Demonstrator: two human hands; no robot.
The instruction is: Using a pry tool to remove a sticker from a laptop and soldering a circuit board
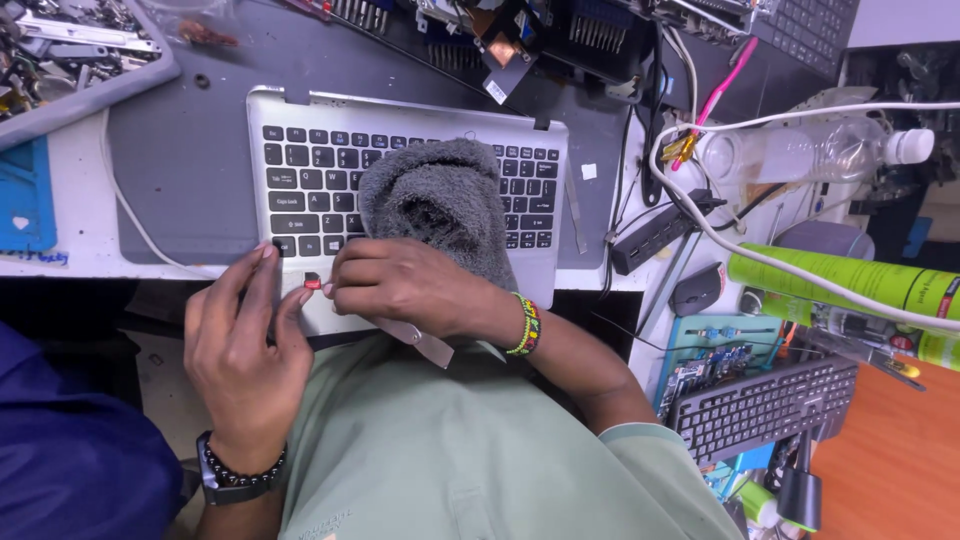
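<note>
A silver laptop base (pixel 300 110) with black keys is lying on a dark mat on the surface (pixel 70 200), its near edge hanging toward the person. A grey cloth (pixel 440 200) is draped over the keys at the middle. At the base's 6 o'clock edge a small red part (pixel 313 283) is sitting on the palm rest, right between the two hands. The left hand (pixel 245 350) is resting with fingers curled and loosely spread, its index tip touching the bottom key row just at 9 o'clock of the red part; it is gripping nothing. The right hand (pixel 405 290) is pinching at the red part with its fingertips and is clasping a flat metal tool (pixel 420 342), whose blade is sticking out toward 5 o'clock. At 10 o'clock of the base a grey tray (pixel 150 75) is holding a jumble of metal scraps and screws. At 3 o'clock a clear plastic bottle (pixel 800 150) is lying on its side, with a green can (pixel 850 280) below it.
</note>
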